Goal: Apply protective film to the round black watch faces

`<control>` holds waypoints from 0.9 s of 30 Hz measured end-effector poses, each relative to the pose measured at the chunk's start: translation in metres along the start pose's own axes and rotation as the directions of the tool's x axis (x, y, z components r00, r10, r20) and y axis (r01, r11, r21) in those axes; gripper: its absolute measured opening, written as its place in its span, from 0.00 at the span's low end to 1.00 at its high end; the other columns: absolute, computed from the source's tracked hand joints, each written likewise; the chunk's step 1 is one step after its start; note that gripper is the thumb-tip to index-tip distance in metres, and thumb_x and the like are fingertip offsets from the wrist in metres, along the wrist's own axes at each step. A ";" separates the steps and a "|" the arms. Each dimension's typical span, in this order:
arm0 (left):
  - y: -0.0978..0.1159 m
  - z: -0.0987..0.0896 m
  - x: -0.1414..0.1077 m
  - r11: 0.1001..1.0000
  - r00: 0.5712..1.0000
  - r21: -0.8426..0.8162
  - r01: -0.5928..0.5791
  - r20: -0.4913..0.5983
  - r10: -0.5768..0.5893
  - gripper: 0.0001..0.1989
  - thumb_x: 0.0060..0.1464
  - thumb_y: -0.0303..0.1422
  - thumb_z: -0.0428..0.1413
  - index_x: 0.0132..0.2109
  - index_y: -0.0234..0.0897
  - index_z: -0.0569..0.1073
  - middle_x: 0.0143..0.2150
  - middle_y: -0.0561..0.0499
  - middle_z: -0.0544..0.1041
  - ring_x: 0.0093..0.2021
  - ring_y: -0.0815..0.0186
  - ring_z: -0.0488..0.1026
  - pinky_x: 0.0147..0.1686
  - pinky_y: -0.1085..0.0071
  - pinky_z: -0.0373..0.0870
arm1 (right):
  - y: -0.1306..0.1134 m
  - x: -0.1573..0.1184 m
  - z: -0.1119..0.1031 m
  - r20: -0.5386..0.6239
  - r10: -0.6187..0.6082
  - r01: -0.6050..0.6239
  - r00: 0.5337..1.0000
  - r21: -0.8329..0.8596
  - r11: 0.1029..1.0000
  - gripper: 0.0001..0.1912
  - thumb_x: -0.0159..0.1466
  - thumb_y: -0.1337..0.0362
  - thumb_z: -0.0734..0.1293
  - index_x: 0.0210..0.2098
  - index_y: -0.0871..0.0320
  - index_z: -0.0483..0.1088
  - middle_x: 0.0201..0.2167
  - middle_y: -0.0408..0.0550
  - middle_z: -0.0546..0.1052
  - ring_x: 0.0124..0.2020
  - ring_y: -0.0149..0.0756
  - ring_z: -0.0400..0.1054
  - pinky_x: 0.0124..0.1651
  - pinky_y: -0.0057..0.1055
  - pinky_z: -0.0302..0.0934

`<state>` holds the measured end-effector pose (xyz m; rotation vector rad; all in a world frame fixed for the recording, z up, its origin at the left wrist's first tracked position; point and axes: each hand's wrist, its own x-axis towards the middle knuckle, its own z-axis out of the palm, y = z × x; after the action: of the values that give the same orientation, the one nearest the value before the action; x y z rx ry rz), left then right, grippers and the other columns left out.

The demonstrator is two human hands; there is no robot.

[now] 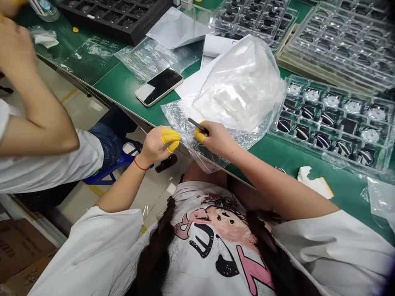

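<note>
Head view

1. The clear plastic bag (237, 92) lies bunched on the front edge of the green-topped workbench (129, 88), with its lower corner hanging over the edge. Something white shows through the plastic, too blurred to name.
2. The left hand (156, 146), with a red string on its wrist, sits just off the bag's lower edge. Its yellow-cotted fingers (170, 137) curl narrowly together, and I cannot tell whether they grip the plastic.
3. The right hand (217, 137) rests on the bag, thumb and finger in yellow cots (200, 135) pinched narrowly on a slim black tool (197, 125), whose tip lies against the plastic.
4. Beyond the bag lie a smartphone (159, 86), a sheet of clear film (151, 59) and white papers (216, 45).
5. To the right, a clear blister tray (330, 119) holds round dark and silver parts, with more trays (342, 41) behind it; a black tray (114, 16) sits at the far edge.
6. At left, a co-worker's raised arm (27, 90) and white sleeve (52, 162) cross the view, near a blue stool (114, 166).
</note>
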<state>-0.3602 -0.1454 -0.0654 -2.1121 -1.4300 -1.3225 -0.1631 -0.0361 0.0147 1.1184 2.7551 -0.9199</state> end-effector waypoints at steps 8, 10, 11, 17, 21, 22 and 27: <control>-0.012 0.000 -0.008 0.979 0.984 0.103 0.175 0.012 -0.177 0.19 0.67 0.46 0.47 0.35 0.42 0.73 0.31 0.49 0.79 0.36 0.62 0.77 0.42 0.59 0.77 | -0.007 0.000 0.015 0.048 -0.061 0.068 0.997 -0.170 0.983 0.08 0.65 0.68 0.60 0.39 0.59 0.71 0.41 0.54 0.77 0.34 0.38 0.67 0.30 0.33 0.45; -0.011 0.002 -0.011 0.983 0.985 0.091 0.158 0.050 -0.163 0.16 0.66 0.45 0.49 0.37 0.42 0.75 0.33 0.48 0.81 0.37 0.62 0.78 0.43 0.59 0.78 | -0.005 0.002 0.011 0.061 -0.033 0.040 0.998 -0.113 0.993 0.06 0.64 0.68 0.61 0.36 0.58 0.70 0.36 0.51 0.77 0.33 0.38 0.66 0.30 0.32 0.47; -0.011 0.003 -0.013 0.986 0.986 0.082 0.146 0.065 -0.152 0.15 0.65 0.44 0.50 0.38 0.42 0.76 0.34 0.48 0.82 0.38 0.62 0.79 0.44 0.59 0.78 | -0.005 0.003 0.010 0.058 -0.029 0.035 0.998 -0.092 0.995 0.06 0.65 0.67 0.61 0.36 0.58 0.70 0.35 0.51 0.76 0.33 0.37 0.66 0.30 0.32 0.48; -0.020 -0.005 -0.019 0.995 0.988 0.054 0.084 0.129 -0.091 0.09 0.63 0.37 0.54 0.42 0.42 0.78 0.44 0.46 0.84 0.47 0.61 0.80 0.49 0.59 0.78 | -0.019 0.002 0.021 0.034 -0.122 0.127 0.992 -0.267 0.955 0.13 0.67 0.60 0.64 0.49 0.59 0.68 0.49 0.56 0.74 0.35 0.39 0.69 0.29 0.33 0.45; -0.019 -0.010 -0.019 0.996 0.991 0.062 0.070 0.113 -0.077 0.09 0.64 0.35 0.53 0.45 0.41 0.77 0.45 0.45 0.83 0.49 0.60 0.80 0.49 0.59 0.78 | -0.019 0.005 0.020 0.028 -0.102 0.105 0.994 -0.162 0.981 0.07 0.65 0.70 0.60 0.39 0.58 0.70 0.41 0.53 0.75 0.32 0.37 0.67 0.29 0.33 0.45; -0.016 -0.009 -0.018 0.996 0.992 0.064 0.067 0.104 -0.073 0.10 0.64 0.36 0.52 0.46 0.41 0.77 0.46 0.45 0.83 0.50 0.60 0.80 0.49 0.58 0.78 | -0.017 0.006 0.017 0.030 -0.077 0.079 0.997 -0.075 0.994 0.05 0.64 0.70 0.61 0.35 0.58 0.68 0.36 0.51 0.75 0.32 0.36 0.65 0.29 0.32 0.46; -0.005 0.003 -0.008 0.995 0.986 0.097 0.021 0.164 -0.036 0.13 0.62 0.39 0.54 0.52 0.43 0.75 0.49 0.44 0.82 0.53 0.57 0.78 0.52 0.54 0.76 | -0.011 0.007 0.005 0.081 0.063 -0.090 0.995 0.388 0.917 0.10 0.63 0.68 0.66 0.27 0.56 0.61 0.24 0.40 0.65 0.27 0.29 0.57 0.31 0.29 0.49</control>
<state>-0.3639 -0.1459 -0.0749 -2.1899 -1.5603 -1.0875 -0.1764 -0.0407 0.0143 1.2039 2.5157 -1.5147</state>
